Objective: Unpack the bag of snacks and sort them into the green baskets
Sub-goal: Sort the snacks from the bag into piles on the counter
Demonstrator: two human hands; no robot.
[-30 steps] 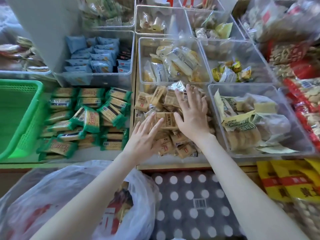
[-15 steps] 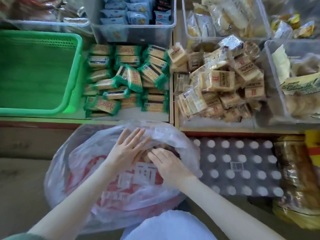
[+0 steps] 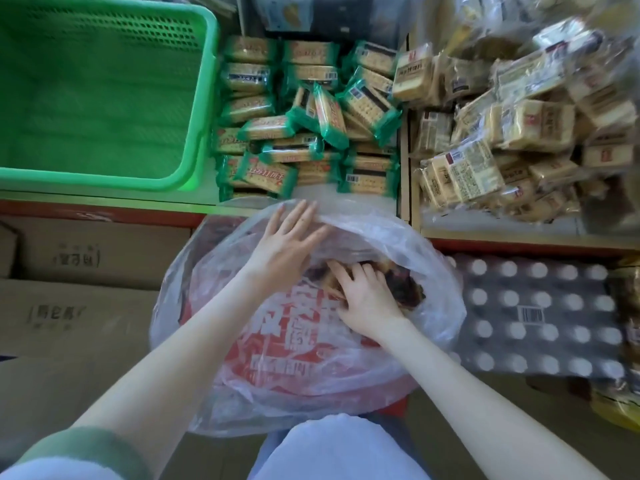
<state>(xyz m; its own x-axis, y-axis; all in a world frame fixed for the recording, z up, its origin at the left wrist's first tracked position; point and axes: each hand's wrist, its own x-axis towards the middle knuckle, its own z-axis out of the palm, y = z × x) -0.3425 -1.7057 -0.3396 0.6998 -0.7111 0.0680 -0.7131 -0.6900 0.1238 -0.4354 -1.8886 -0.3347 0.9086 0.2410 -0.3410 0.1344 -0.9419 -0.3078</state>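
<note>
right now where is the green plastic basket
Head view, upper left: the green perforated plastic basket sits left of the green-wrapped cracker packs, above the brown cardboard boxes.

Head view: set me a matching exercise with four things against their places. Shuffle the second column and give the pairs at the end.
Things:
1. green basket
2. green-wrapped packs
3. dotted pack
4. right hand

Places:
A. in the mouth of the plastic bag
B. far left, on the shelf
C. right of the bag, below the shelf
D. between the basket and the tan packs

Pairs: 1-B, 2-D, 3-C, 4-A
</note>
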